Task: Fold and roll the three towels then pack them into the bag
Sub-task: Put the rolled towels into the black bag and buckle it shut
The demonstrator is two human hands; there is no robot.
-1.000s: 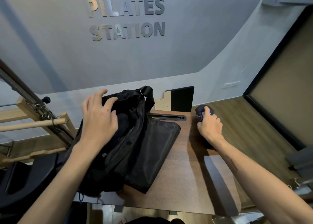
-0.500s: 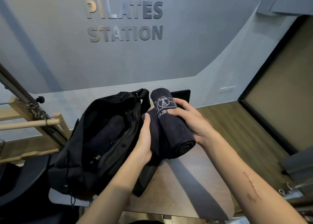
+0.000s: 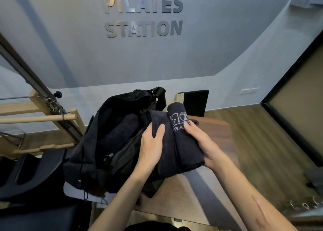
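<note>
Dark navy cloth, a rolled towel [image 3: 185, 139] with a pale logo, is held just right of the open black bag [image 3: 108, 143] above the wooden table [image 3: 215, 160]. It is gripped from the right by the right hand [image 3: 204, 143], fingers curled over the roll. The left hand [image 3: 150, 148] is pressed against its loose left layer, fingers fairly straight, thumb lying on the cloth. Another dark rolled towel [image 3: 120, 131] is seen inside the bag. Wooden bars [image 3: 38, 118] stand at far left; raised wall lettering [image 3: 143, 15] is seen beyond.
</note>
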